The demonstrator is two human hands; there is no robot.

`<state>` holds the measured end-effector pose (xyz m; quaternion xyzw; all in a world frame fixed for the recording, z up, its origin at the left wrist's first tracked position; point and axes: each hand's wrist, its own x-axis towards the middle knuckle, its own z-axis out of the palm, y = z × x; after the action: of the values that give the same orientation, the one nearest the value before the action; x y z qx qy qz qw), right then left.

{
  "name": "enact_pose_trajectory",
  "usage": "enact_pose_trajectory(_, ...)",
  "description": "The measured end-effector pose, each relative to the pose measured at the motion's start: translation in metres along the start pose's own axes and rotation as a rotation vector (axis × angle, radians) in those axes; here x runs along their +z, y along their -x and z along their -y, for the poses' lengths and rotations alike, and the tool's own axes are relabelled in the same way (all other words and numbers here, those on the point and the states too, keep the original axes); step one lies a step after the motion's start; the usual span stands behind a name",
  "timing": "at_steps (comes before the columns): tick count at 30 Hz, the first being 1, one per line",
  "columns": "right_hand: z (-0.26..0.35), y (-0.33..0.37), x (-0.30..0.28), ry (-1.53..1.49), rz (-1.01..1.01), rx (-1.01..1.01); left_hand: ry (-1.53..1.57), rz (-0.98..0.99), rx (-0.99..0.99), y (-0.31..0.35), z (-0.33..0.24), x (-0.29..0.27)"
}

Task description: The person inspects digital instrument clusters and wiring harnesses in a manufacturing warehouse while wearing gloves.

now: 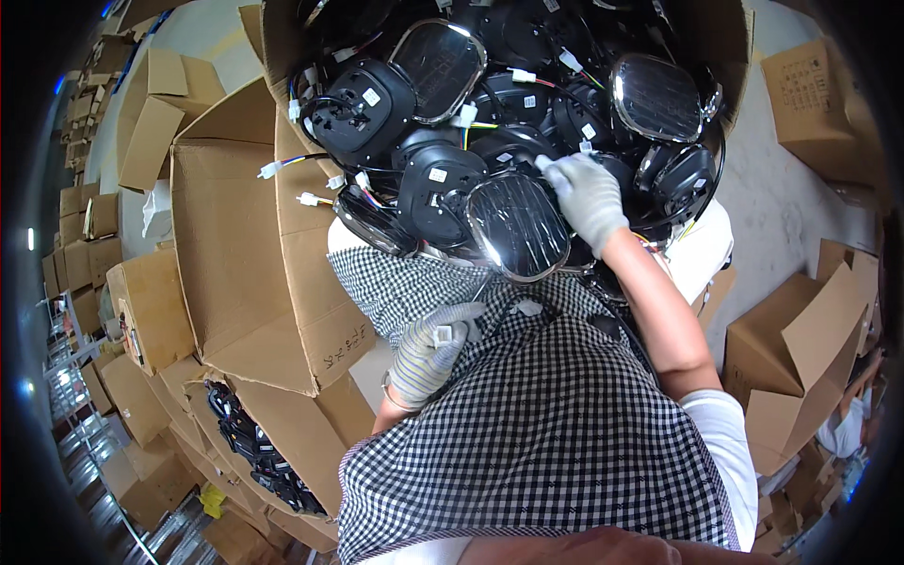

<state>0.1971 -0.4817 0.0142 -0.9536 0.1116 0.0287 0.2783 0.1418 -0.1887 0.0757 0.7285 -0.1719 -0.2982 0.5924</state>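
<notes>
A big cardboard box (282, 56) in front of me is piled with black headlamp units with chrome-rimmed clear lenses and loose wires ending in white plugs. My right hand (586, 193), in a grey knit glove, grips one headlamp (516, 226) at its back, lens facing me, at the box's near edge. My left hand (431, 350), also gloved, is closed around a white plug (443, 333) on a wire, held against my checked apron (546, 424).
An open cardboard box (235, 235) stands at my left with flaps up. Lower left, a carton (259, 452) holds several black parts. More brown cartons are stacked along the left and lie at the right on the grey floor (786, 198).
</notes>
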Motion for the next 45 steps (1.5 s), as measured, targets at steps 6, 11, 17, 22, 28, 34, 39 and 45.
enact_pose_trajectory(6, 0.064, 0.052, -0.053, 0.062, -0.186, -0.511, 0.321, -0.281, 0.049, -0.029, 0.001, 0.012)
enact_pose_trajectory(11, 0.060, 0.074, -0.005, -0.033, -0.027, -0.670, 0.566, -0.367, 0.438, -0.061, -0.033, 0.026)
enact_pose_trajectory(17, 0.061, 0.072, -0.012, -0.070, 0.288, -0.519, 0.653, -0.410, 0.400, -0.055, -0.021, 0.046)
enact_pose_trajectory(22, 0.045, 0.071, -0.041, -0.781, 0.296, -0.159, 0.283, -0.397, 0.288, -0.067, -0.016, 0.030)
enact_pose_trajectory(28, 0.065, 0.056, -0.077, -0.867, 0.487, -0.075, 0.169, -0.259, -0.014, -0.055, -0.017, 0.017)
enact_pose_trajectory(34, 0.047, 0.055, -0.062, -0.903, 0.701, -0.199, -0.332, -0.162, 0.134, -0.056, -0.012, 0.014)
enact_pose_trajectory(39, 0.042, 0.076, -0.040, -0.966, 0.854, -0.046, -0.455, 0.023, 0.222, -0.048, 0.001, 0.010)
enact_pose_trajectory(45, 0.032, 0.075, -0.034, -0.911, 0.576, -0.240, -0.606, -0.016, 0.227, -0.046, -0.002, 0.009)
